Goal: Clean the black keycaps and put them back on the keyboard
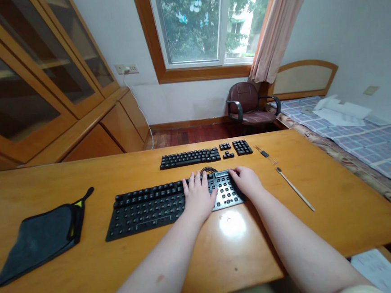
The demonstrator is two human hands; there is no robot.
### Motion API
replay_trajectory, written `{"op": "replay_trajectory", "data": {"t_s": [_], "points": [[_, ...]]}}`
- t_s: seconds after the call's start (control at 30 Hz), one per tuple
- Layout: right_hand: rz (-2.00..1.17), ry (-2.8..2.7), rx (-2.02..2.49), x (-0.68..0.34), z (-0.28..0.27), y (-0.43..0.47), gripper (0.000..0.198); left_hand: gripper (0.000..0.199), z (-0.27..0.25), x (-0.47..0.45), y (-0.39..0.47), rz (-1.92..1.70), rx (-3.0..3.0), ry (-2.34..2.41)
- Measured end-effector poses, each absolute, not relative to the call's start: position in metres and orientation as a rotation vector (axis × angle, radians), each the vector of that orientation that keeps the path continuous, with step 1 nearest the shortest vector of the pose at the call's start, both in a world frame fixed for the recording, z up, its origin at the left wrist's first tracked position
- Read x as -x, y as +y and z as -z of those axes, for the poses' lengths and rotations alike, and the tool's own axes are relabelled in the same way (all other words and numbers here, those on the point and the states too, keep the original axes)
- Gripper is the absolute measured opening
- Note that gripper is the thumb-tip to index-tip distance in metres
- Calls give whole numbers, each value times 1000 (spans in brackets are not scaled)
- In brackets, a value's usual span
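Note:
A black keyboard [149,209] lies on the table with most of its keycaps off; only its top row still has caps. My left hand [199,196] lies flat over the keyboard's right-middle part, fingers spread. At the keyboard's upper right corner, my right hand [247,180] has its fingers bent around the edge, thumb side on top; the fingers underneath are hidden. Behind the keyboard, loose black keycaps [189,158] stand in rows, with smaller groups beside them, including a number-pad block [242,147]. A coiled black cable [208,169] shows just behind my left fingertips.
To the right lie a wire keycap puller [264,153] and a thin brush [295,188]. A dark cloth pouch [43,235] rests at the left of the wooden table [338,203]. Beyond the table are an armchair [246,102], a bed [355,116] and a glass-door cabinet [53,103].

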State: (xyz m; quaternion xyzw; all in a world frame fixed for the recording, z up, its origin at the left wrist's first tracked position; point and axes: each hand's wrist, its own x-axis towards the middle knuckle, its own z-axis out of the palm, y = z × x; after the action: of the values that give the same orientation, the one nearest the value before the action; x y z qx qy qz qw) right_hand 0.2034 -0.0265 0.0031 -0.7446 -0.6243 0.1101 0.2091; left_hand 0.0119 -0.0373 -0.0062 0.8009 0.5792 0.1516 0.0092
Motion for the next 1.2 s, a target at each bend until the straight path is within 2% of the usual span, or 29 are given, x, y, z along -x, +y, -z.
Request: {"op": "replay_trajectory", "data": {"t_s": [0.37,0.47,0.63,0.73,0.8,0.9,1.03,1.2], "points": [[-264,-1647,2175,-199,-4,-27,46,63,8,-11,-33,-602,-2477,1762],[-228,-1499,2124,-201,-11,-33,45,52,3,-12,-35,-751,-2420,1706],[-499,-1159,1881,-204,-42,-32,36,25,-9,-10,-38,-1069,-2376,1238],[-732,-1121,1718,-207,-68,-10,38,25,-12,-12,-42,-1125,-2304,900],[-742,-1202,1658,-211,-83,14,35,27,-12,-13,-45,-1090,-2255,756],[-542,-1484,1914,-216,-99,59,25,26,-11,-14,-47,-1046,-2225,678],[-312,-2028,2416,-213,-104,120,31,25,-9,-12,-42,-1075,-2222,715],[-315,-2190,2596,-200,-90,168,34,28,-6,-11,-39,-1089,-2230,733]]}}
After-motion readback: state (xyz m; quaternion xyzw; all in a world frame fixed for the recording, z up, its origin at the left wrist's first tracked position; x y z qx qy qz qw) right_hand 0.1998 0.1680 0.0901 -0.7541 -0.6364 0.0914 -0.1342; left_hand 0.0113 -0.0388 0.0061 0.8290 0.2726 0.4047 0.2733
